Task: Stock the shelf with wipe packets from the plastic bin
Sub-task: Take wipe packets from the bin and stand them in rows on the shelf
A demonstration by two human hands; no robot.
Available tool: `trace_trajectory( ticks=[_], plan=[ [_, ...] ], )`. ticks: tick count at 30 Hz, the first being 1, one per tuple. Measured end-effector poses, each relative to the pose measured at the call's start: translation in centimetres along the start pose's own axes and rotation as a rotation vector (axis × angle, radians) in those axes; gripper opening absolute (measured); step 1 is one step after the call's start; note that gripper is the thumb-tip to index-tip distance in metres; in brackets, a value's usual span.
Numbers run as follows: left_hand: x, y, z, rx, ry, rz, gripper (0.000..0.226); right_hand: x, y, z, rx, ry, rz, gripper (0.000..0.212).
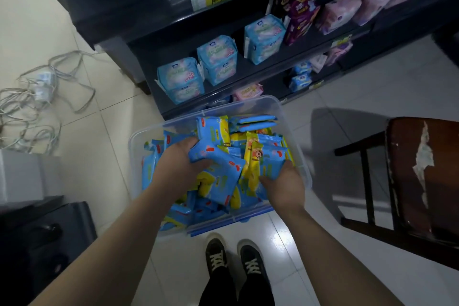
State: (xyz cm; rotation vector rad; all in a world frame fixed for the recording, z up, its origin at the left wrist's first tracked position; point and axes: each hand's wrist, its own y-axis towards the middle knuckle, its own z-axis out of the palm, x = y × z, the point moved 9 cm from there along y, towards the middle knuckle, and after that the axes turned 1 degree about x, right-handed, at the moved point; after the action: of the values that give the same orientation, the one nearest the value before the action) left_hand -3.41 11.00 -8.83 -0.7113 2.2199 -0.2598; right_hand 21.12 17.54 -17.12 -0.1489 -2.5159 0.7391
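A clear plastic bin (293,131) stands on the floor in front of the dark shelf (260,72). It is full of blue and yellow wipe packets (213,129). Both my hands are down in the bin. My left hand (178,159) grips a blue packet (218,169) near the middle of the pile. My right hand (283,186) curls round a bunch of yellow and blue packets (263,159) at the bin's right side. The shelf's lower levels carry light blue and pink packs.
A dark wooden chair (422,176) stands at the right. Tangled cables and a power strip (42,87) lie on the tiles at the left. A grey box (22,174) and dark cases sit at the lower left. My shoes (233,258) are just behind the bin.
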Motion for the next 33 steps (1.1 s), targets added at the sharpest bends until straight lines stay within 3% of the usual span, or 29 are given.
trace_trajectory(
  ticks=[3, 8, 18, 26, 33],
  plan=[
    [0.3, -1.9, -1.7, -0.092, -0.046, -0.053, 0.014, 1.9, -1.0, -0.8, 0.037, -0.046, -0.113, 0.032],
    [0.9, -6.4, -5.8, -0.251, -0.186, -0.184, 0.024, 7.2, -4.6, -4.0, 0.056, -0.051, -0.295, 0.032],
    [1.5, -21.4, -16.8, -0.661, -0.508, -0.297, 0.013, 21.1, -17.1, -8.5, 0.284, -0.049, -0.693, 0.022],
    [5.7, -39.7, -23.9, -1.040, -0.653, -0.397, 0.005, 31.5, -33.5, -7.1, 0.422, -0.104, -1.073, 0.024],
    [9.1, -58.4, -27.8, -1.450, -0.627, -0.513, 0.015, 36.4, -51.1, -2.7, 0.652, -0.122, -1.399, 0.028]
  ],
)
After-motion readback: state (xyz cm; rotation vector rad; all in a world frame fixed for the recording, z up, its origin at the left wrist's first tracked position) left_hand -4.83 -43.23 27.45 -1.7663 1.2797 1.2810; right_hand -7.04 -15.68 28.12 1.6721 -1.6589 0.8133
